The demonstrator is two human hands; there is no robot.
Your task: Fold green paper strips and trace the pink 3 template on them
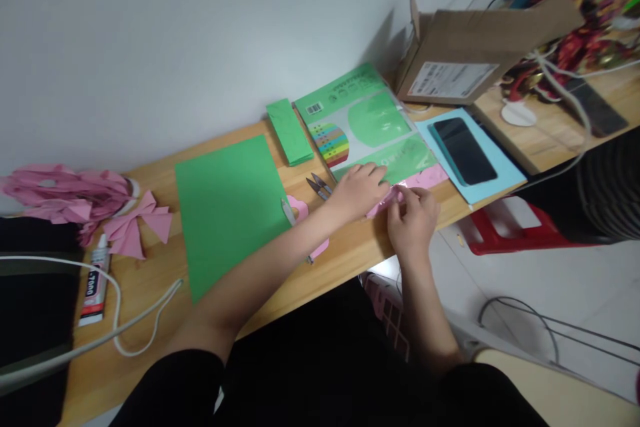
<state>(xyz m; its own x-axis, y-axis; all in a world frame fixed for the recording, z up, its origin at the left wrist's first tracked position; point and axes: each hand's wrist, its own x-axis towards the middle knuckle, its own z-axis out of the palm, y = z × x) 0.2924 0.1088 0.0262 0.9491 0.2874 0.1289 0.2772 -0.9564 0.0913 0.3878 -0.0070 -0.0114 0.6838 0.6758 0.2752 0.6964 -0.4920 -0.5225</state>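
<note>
A clear-wrapped pack of coloured paper [380, 120], green with a barcode and a striped colour chart, lies on the wooden table. My left hand [361, 188] rests on its near end, fingers laid over the wrapper. At the pack's near edge, my right hand [413, 219] is closed in a pinch on the shiny plastic wrapper, where a pink strip [425, 178] shows. Just left of the pack are dark scissor blades [320, 185], their handles hidden by my left arm. A pink-bodied cutter [300, 209] lies partly under that forearm.
A green sheet [230, 207] and folded green paper [290, 132] lie leftward. Pink paper bows [140, 223], a glue tube [96, 283] and a white cable [145, 313] sit at far left. Rightward are a phone [465, 150] on blue paper and a cardboard box [465, 33].
</note>
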